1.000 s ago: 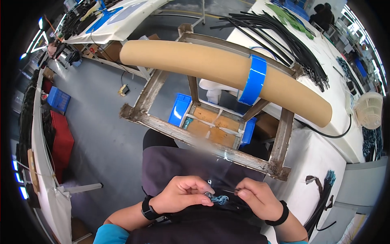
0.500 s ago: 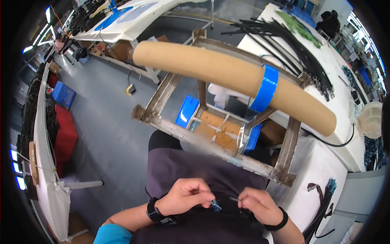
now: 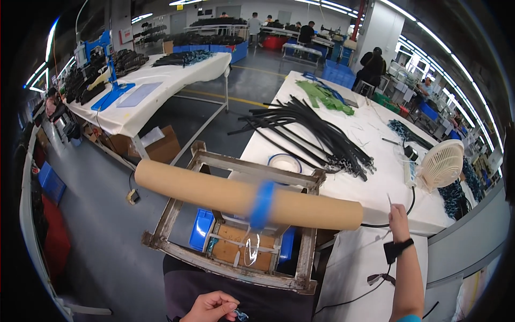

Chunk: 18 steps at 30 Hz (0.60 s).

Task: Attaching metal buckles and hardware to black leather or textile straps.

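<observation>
My left hand (image 3: 212,308) is closed at the lower edge, over my dark lap, pinching a small blue-and-black patterned piece of fabric or cord (image 3: 241,315). Its far end runs out of view. My right arm reaches out to the right, and my right hand (image 3: 398,221) is closed over the white-covered table. A thin, pale, stick-like tool (image 3: 390,200) juts up from its fingers; its exact kind is too small to make out. Ahead of me lies a long brown cardboard tube (image 3: 188,185), wrapped with a blue band (image 3: 263,205), across a worn frame (image 3: 225,268).
A bundle of black cords (image 3: 316,134) lies on the white table (image 3: 257,146), near a tape roll (image 3: 284,162), green fabric (image 3: 324,96) and a cream fan (image 3: 441,165). Blue bins (image 3: 201,229) sit below the frame. Another white table (image 3: 177,80) stands left; people work farther back.
My right hand has moved from beside the left one, out and up to the right, with the thin tool. The left still pinches the patterned piece. The view has tilted up.
</observation>
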Tool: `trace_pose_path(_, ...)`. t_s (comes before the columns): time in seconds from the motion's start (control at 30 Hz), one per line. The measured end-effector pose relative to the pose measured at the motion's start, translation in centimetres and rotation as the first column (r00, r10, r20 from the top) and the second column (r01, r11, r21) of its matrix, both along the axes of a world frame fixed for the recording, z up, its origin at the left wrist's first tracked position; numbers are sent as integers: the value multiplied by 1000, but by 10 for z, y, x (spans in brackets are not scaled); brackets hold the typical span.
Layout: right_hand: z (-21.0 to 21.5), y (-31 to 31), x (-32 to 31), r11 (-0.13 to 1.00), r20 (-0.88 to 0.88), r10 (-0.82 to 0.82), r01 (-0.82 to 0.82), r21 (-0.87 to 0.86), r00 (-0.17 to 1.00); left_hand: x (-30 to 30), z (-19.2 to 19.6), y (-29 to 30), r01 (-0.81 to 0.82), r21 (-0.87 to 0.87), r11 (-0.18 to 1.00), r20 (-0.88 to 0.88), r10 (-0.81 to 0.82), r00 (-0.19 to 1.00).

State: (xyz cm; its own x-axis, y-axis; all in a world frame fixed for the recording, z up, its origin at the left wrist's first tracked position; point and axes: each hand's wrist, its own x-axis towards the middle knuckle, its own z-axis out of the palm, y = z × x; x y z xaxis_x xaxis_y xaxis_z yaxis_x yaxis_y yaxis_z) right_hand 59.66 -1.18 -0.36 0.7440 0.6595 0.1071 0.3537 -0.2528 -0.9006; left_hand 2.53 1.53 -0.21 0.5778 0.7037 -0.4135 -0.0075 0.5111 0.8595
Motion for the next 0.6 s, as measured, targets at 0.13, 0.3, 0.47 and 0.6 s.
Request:
trace_pose_path(0.13,-14,56,53,979,394,-93,157,-132,914,-2,-2,-12,-66,-67,996,81,71,994)
trace_pose_path(0.3,-13,94,7,780,706,-64,476,-405,705,-8,2,-16,-70,-6,998,-13,70,997)
trace_pose_path(0.47,9,41,-65,976,486,-145,44,214,862,4,13,3,-17,211,977,-183,56,982)
trace_pose_path(0.6,15,-53,-206,967,241,173,-210,141,955,18,2,15,9,88,996,-124,2,992)
